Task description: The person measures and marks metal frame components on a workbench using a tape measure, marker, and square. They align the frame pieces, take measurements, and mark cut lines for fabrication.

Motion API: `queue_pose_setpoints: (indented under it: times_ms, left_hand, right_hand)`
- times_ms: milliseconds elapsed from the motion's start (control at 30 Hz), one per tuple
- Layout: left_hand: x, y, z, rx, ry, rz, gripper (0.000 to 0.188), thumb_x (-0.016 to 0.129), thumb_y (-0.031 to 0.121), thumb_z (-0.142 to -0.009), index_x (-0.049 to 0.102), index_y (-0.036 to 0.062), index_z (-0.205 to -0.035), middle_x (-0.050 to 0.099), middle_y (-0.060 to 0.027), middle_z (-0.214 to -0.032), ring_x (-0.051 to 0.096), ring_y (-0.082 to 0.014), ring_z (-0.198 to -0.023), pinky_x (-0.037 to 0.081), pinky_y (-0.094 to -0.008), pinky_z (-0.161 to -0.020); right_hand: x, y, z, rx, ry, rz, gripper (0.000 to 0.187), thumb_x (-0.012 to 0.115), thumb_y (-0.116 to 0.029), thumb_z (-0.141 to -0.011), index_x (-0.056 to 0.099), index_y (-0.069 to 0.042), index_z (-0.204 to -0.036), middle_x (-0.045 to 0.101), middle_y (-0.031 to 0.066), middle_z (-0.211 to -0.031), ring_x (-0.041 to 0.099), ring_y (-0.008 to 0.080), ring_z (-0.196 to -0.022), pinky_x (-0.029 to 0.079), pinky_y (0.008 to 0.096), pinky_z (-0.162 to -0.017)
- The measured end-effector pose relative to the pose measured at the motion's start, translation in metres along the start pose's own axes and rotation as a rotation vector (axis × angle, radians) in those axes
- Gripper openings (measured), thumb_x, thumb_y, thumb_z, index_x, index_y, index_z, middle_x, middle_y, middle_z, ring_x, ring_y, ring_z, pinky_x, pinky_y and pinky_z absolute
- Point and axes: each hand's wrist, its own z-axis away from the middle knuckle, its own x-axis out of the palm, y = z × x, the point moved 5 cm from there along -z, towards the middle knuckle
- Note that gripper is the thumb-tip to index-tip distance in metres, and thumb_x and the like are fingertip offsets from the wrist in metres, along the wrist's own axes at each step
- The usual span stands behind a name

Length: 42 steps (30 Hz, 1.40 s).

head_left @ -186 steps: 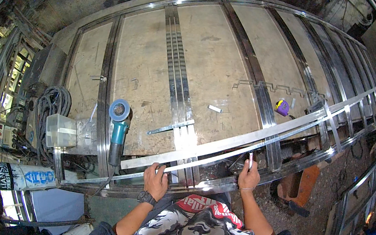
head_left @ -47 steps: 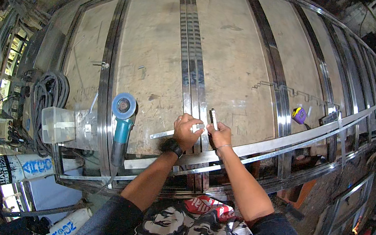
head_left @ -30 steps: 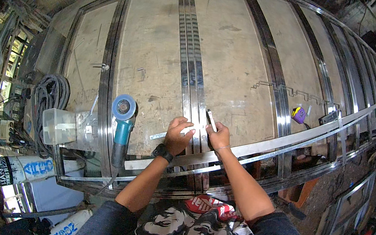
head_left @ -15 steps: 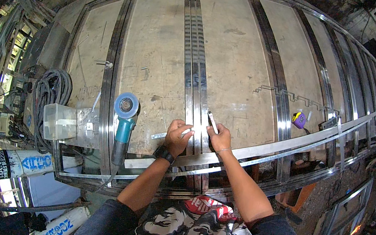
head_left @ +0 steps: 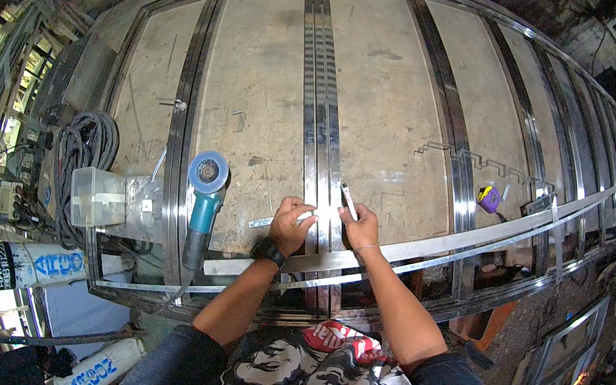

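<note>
Both hands are over the paired shiny metal bars near the middle of the frame. My left hand (head_left: 291, 224) is closed, thumb and fingers pinching a short, thin, pale metal strip (head_left: 261, 223) that sticks out on its left side; part of it is hidden under the fingers. In my right hand (head_left: 360, 229) is a white marker pen (head_left: 349, 200), its dark end pointing away from me, just right of the paired bars (head_left: 319, 142). A long flat metal bar (head_left: 412, 248) runs crosswise by my wrists.
An angle grinder (head_left: 203, 208) lies to the left, disc facing up. Beyond it are a clear plastic box (head_left: 94, 199) and coiled black cable (head_left: 81, 148). A purple and yellow tape measure (head_left: 489, 197) sits to the right, near a bent zigzag rod (head_left: 482, 162). Gas cylinders (head_left: 30, 267) lie at lower left.
</note>
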Motion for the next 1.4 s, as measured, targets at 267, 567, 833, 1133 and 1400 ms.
queue_pose_setpoints:
  times_ms: [267,567,833,1133,1400]
  left_hand:
    - [-0.001,0.001,0.001,0.038,0.024,0.043,0.027,0.085,0.011,-0.083,0.078,0.0036,-0.109,0.066,-0.0159,-0.11,0.066,-0.0312,-0.105,0.054,-0.0387,-0.091]
    - [0.0,-0.001,0.003,0.065,0.043,0.077,0.028,0.085,0.01,-0.084,0.078,0.0048,-0.11,0.065,-0.0149,-0.108,0.064,-0.0304,-0.104,0.053,-0.0384,-0.09]
    - [0.001,-0.002,0.003,0.029,0.037,0.097,0.027,0.084,0.011,-0.085,0.078,0.005,-0.11,0.064,-0.0151,-0.109,0.064,-0.0305,-0.105,0.053,-0.0382,-0.09]
    - [-0.002,-0.003,0.003,0.019,0.013,0.041,0.027,0.083,0.013,-0.086,0.078,0.0051,-0.112,0.064,-0.0157,-0.114,0.065,-0.0311,-0.107,0.053,-0.038,-0.092]
    - [-0.003,0.001,0.006,-0.042,0.036,0.064,0.024,0.086,0.012,-0.081,0.08,0.0045,-0.103,0.063,-0.0194,-0.119,0.064,-0.0334,-0.107,0.053,-0.041,-0.094]
  right_hand:
    - [-0.003,-0.012,0.004,0.117,-0.051,-0.089,0.021,0.077,-0.019,-0.096,0.069,0.0,-0.095,0.067,0.0022,-0.081,0.056,0.0109,-0.073,0.047,0.0302,-0.067]
    - [-0.004,-0.019,0.003,0.122,-0.057,-0.059,0.02,0.076,-0.019,-0.096,0.068,-0.001,-0.09,0.065,0.002,-0.079,0.055,0.011,-0.072,0.047,0.0313,-0.065]
    - [-0.004,-0.015,0.002,0.058,-0.049,-0.056,0.021,0.076,-0.02,-0.096,0.07,0.0,-0.093,0.065,0.0019,-0.078,0.054,0.0103,-0.069,0.046,0.0304,-0.062]
    - [-0.041,-0.039,0.019,0.086,0.094,-0.11,0.028,0.074,-0.025,-0.096,0.07,0.003,-0.095,0.069,0.0097,-0.08,0.061,0.0198,-0.073,0.05,0.037,-0.07]
    - [-0.224,-0.027,-0.016,-0.08,0.776,0.463,0.038,0.071,-0.039,-0.096,0.07,0.0,-0.095,0.071,0.0254,-0.088,0.069,0.0448,-0.082,0.052,0.0501,-0.076]
